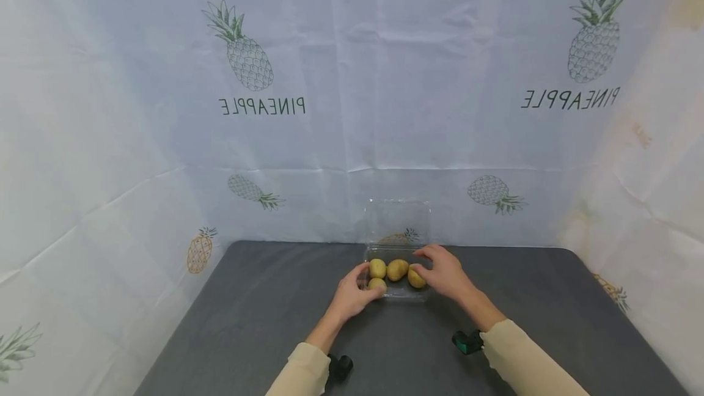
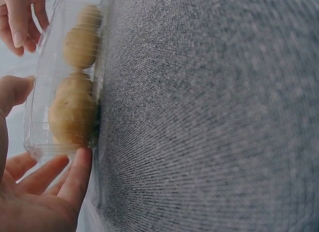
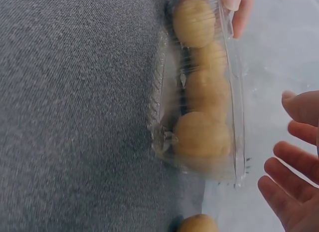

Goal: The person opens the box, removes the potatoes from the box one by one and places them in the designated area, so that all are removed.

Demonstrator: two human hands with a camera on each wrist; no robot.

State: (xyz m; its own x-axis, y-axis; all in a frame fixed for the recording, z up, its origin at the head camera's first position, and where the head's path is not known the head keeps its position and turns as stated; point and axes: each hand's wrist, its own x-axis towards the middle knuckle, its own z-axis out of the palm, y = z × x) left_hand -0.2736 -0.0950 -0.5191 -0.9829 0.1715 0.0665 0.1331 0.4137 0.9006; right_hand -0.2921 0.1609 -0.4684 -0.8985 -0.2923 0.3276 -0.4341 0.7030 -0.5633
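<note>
On grey table (image 1: 247, 322), pineapple-print backdrop (image 1: 385, 78)

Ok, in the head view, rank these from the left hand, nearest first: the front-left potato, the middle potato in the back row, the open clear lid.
1. Front-left potato: right at the left hand fingertips, in the near corner of the clear container.
2. Middle potato: back row, centre, further right.
3. Open lid: standing up behind the potatoes, farthest.
</note>
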